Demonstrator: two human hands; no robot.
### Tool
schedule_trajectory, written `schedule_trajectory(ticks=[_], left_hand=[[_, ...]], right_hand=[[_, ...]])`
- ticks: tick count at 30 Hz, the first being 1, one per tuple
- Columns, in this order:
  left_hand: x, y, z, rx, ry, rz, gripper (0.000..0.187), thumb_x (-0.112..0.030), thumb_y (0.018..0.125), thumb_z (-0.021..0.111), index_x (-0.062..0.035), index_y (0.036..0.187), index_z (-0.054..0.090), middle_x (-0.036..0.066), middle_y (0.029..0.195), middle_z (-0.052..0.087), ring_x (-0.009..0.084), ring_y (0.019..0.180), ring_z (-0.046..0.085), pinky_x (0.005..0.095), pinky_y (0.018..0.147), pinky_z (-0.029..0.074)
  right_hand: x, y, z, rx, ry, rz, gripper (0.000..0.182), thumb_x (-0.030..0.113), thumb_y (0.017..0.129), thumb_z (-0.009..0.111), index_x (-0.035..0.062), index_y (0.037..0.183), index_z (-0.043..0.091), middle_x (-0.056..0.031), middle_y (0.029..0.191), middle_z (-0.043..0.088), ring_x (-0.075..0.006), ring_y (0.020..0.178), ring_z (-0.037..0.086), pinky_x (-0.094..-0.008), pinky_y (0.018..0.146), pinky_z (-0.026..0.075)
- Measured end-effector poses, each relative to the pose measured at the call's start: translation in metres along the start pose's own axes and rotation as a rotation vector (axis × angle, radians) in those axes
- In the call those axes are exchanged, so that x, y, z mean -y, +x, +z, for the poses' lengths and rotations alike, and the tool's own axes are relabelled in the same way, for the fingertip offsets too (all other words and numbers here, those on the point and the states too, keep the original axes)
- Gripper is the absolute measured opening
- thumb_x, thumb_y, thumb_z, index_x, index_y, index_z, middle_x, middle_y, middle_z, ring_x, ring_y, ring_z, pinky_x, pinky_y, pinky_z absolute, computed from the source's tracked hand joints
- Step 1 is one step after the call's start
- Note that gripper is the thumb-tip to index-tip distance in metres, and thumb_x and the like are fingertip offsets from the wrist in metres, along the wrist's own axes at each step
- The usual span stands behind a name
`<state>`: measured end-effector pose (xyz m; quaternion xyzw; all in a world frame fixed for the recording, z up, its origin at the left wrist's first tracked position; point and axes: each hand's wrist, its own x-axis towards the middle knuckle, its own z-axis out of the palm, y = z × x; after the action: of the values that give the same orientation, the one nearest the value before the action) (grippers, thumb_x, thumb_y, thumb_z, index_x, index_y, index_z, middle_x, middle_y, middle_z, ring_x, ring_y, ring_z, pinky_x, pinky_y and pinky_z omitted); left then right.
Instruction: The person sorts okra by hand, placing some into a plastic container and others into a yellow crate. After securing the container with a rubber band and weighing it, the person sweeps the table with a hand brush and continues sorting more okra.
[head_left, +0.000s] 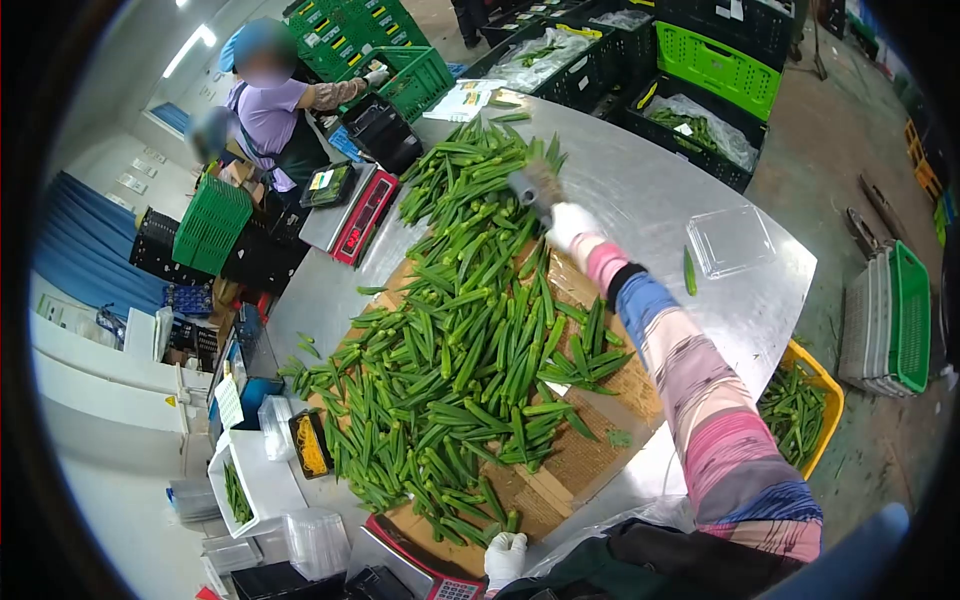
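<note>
A large heap of green okra pods (470, 330) lies over flattened cardboard (540, 490) on a metal table. My right hand (572, 225), in a white glove, reaches to the heap's far right side. A dark grey shape is at its fingers, smeared by motion, and what it holds is unclear. At the near edge of the cardboard, my left hand (505, 558), also gloved in white, has its fingers curled beside the lowest pods. Anything inside it is hidden. One loose pod (690, 270) lies beside a clear plastic tray (731, 242).
Red scales stand at the left (364, 215) and near edge (400, 565). A co-worker (270, 115) stands behind the far left side by a green crate (405, 85). Black crates (690, 130) line the far side. A yellow basket (825, 375) of okra sits at right.
</note>
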<state>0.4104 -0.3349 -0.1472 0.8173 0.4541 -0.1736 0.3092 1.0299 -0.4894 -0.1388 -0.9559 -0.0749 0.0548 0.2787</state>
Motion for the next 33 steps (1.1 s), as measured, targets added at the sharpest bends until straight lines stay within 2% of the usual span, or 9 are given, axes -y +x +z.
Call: schedule_trajectory(ticks=[6,18,21,22,24,26,28,30,33], left_hand=[[-0.001,0.004,-0.002,0.033,-0.057,-0.001,0.028,-0.033,0.086,0.073,-0.0063,0.078,0.069,0.009,0.071,0.071,0.0231,0.068,0.068,0.0365,0.069,0.052],[0.035,0.012,0.017,0.058,-0.385,0.090,0.019,-0.020,0.094,0.068,-0.0033,0.085,0.064,0.002,0.071,0.066,0.0103,0.064,0.060,0.0268,0.062,0.048],[0.049,0.010,0.025,0.021,-0.339,0.196,0.019,-0.020,0.093,0.069,-0.0027,0.087,0.065,0.003,0.073,0.067,0.0113,0.065,0.060,0.0273,0.063,0.048],[0.052,0.012,0.027,0.028,-0.360,0.176,0.019,-0.020,0.093,0.070,-0.0021,0.087,0.066,0.004,0.075,0.068,0.0120,0.066,0.060,0.0282,0.065,0.049],[0.050,0.015,0.027,0.029,-0.350,0.147,0.019,-0.019,0.092,0.070,-0.0015,0.088,0.067,0.004,0.076,0.069,0.0128,0.067,0.061,0.0292,0.066,0.049],[0.042,0.012,0.023,0.018,-0.281,0.127,0.018,-0.019,0.092,0.070,-0.0014,0.088,0.068,0.004,0.074,0.068,0.0129,0.067,0.061,0.0293,0.066,0.049],[0.039,0.013,0.022,-0.010,-0.197,0.138,0.021,-0.021,0.090,0.070,-0.0019,0.083,0.068,0.007,0.071,0.069,0.0152,0.065,0.062,0.0319,0.065,0.050],[0.047,0.021,0.025,-0.016,-0.147,0.138,0.023,-0.023,0.090,0.069,-0.0022,0.081,0.068,0.008,0.070,0.069,0.0166,0.064,0.062,0.0334,0.065,0.050],[0.050,0.021,0.026,-0.015,-0.144,0.136,0.023,-0.023,0.090,0.069,-0.0023,0.081,0.068,0.009,0.070,0.070,0.0171,0.065,0.063,0.0337,0.065,0.050]], right_hand=[[0.085,-0.090,0.049,0.195,0.069,-0.316,0.039,0.018,0.076,0.063,0.0114,0.114,0.066,-0.0180,0.096,0.071,-0.0379,0.092,0.069,-0.0480,0.080,0.055],[0.222,-0.247,0.095,0.242,0.163,-0.705,0.028,0.011,0.078,0.063,0.0106,0.105,0.067,-0.0144,0.082,0.071,-0.0349,0.081,0.071,-0.0467,0.074,0.055],[0.191,-0.250,0.012,0.421,0.529,-0.586,0.032,0.016,0.080,0.064,0.0136,0.112,0.066,-0.0146,0.091,0.072,-0.0345,0.084,0.070,-0.0456,0.078,0.055],[0.169,-0.256,-0.016,0.248,0.631,-0.551,0.032,0.016,0.082,0.062,0.0142,0.113,0.066,-0.0149,0.088,0.071,-0.0322,0.080,0.070,-0.0439,0.076,0.056],[0.125,-0.247,-0.079,0.254,0.484,-0.335,0.031,0.013,0.083,0.060,0.0131,0.113,0.065,-0.0147,0.081,0.068,-0.0275,0.071,0.069,-0.0404,0.069,0.057],[0.055,-0.234,-0.089,-0.308,0.239,-0.322,0.032,0.009,0.080,0.062,0.0108,0.112,0.064,-0.0161,0.082,0.070,-0.0353,0.071,0.069,-0.0445,0.065,0.057],[-0.009,-0.228,-0.114,-0.375,-0.080,-0.052,0.036,0.009,0.079,0.064,0.0094,0.116,0.065,-0.0157,0.086,0.071,-0.0341,0.082,0.070,-0.0455,0.072,0.056],[-0.081,-0.222,-0.097,-0.539,-0.384,0.093,0.023,0.009,0.089,0.052,0.0056,0.109,0.064,-0.0111,0.077,0.068,-0.0280,0.075,0.068,-0.0414,0.063,0.053],[-0.119,-0.241,-0.075,-0.430,-0.492,0.253,0.032,0.010,0.090,0.052,0.0053,0.119,0.062,-0.0093,0.083,0.068,-0.0259,0.083,0.067,-0.0390,0.066,0.052]])
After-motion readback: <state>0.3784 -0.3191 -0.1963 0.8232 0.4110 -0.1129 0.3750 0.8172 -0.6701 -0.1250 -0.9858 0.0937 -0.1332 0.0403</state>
